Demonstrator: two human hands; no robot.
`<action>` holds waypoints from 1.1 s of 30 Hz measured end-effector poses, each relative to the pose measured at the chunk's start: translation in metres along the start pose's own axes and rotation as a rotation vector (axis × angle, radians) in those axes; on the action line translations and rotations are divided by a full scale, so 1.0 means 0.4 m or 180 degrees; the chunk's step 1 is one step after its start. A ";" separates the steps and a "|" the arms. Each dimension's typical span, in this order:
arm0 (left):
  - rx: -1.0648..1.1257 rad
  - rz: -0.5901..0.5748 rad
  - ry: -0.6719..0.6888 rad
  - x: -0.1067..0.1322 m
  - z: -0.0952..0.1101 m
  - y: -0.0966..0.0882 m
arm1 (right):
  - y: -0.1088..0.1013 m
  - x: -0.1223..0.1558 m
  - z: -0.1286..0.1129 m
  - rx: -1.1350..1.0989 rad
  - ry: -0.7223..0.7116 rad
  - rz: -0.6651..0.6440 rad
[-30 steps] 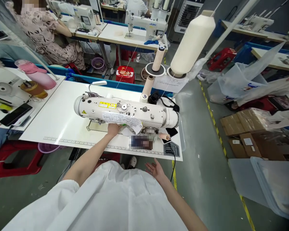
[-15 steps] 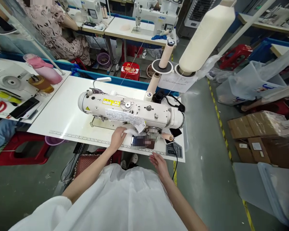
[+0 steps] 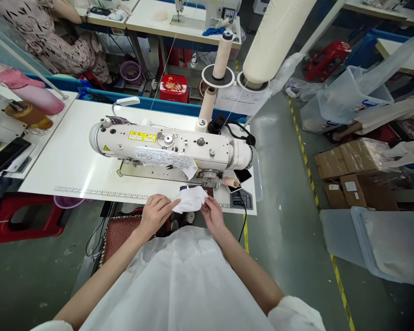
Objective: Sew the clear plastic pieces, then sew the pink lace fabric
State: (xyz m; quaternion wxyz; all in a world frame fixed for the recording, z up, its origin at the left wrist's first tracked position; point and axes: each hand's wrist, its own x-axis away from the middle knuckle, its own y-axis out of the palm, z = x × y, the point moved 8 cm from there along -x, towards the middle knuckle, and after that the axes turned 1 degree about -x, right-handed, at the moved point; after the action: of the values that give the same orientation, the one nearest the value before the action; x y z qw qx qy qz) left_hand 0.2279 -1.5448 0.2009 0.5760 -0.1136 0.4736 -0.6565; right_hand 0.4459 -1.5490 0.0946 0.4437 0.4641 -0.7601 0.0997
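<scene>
A small white piece of cloth (image 3: 191,200) hangs over the front edge of the white sewing table (image 3: 69,156). My left hand (image 3: 154,214) pinches its left side and my right hand (image 3: 212,215) grips its right side. Just behind the cloth stands a white industrial sewing machine (image 3: 172,149) with a paper slip (image 3: 165,158) stuck on its front. A phone lies half hidden under the cloth.
A large cream thread cone (image 3: 274,39) and smaller spools (image 3: 222,55) stand behind the machine. A pink bottle (image 3: 34,94) lies on the neighbouring table at left. Another person (image 3: 48,39) sits at the back left. Cardboard boxes (image 3: 352,172) and plastic bins (image 3: 382,239) fill the floor at right.
My left hand drew the white cloth out from under the machine to the table's front edge. My right hand rose from my lap and took hold of its other side.
</scene>
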 end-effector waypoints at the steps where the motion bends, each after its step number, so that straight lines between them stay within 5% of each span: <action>1: -0.0048 -0.0036 -0.0026 0.000 -0.007 0.009 | -0.034 0.013 -0.029 0.0112 -0.0282 0.0111; 4: -0.0151 -0.0153 -0.0143 -0.015 -0.028 0.053 | -0.112 0.036 -0.110 0.0391 -0.1017 0.0418; 8: -0.0213 -0.0336 -0.0391 -0.036 -0.051 0.117 | -0.147 0.022 -0.155 0.0722 -0.1499 0.0611; 23: 0.0112 -0.1141 -0.2049 0.030 -0.117 0.318 | -0.119 -0.054 -0.079 0.1764 -0.1170 0.0210; 29: 0.0422 -0.1156 -0.2149 -0.033 -0.128 0.355 | -0.134 -0.109 -0.090 0.2130 -0.1236 0.0133; 33: 0.0634 -0.1014 -0.2234 -0.033 -0.117 0.334 | -0.165 -0.095 -0.108 0.2533 -0.1518 0.0160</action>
State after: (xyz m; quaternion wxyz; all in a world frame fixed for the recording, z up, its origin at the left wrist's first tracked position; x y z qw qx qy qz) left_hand 0.2862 -1.4955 0.0810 0.6020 -0.3467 0.1585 -0.7016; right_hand 0.5302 -1.5375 0.0738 0.0414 0.5896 -0.7547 0.2848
